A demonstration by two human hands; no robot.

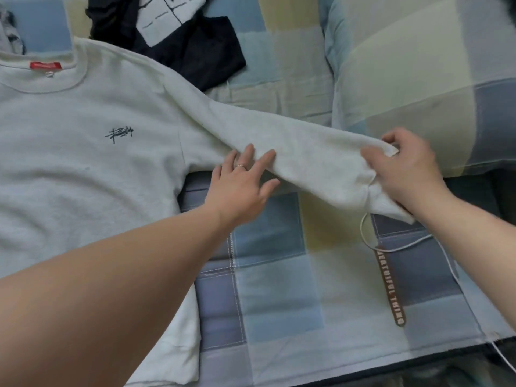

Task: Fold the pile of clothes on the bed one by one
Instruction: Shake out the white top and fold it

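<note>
A pale grey sweatshirt (83, 152) lies face up on the bed, its red neck label at the far left and a small dark logo on the chest. Its sleeve (307, 157) stretches out to the right. My left hand (240, 185) rests flat with straight fingers on the sleeve near the armpit. My right hand (405, 169) pinches the cuff end of the sleeve and lifts it slightly off the bed.
A black garment with white print (173, 37) lies crumpled behind the sweatshirt. A grey garment (11, 34) shows at the top left corner. A checked pillow (418, 68) sits at the right. A white cable (371, 238) runs over the patchwork bedcover (293, 289), near the bed's front edge.
</note>
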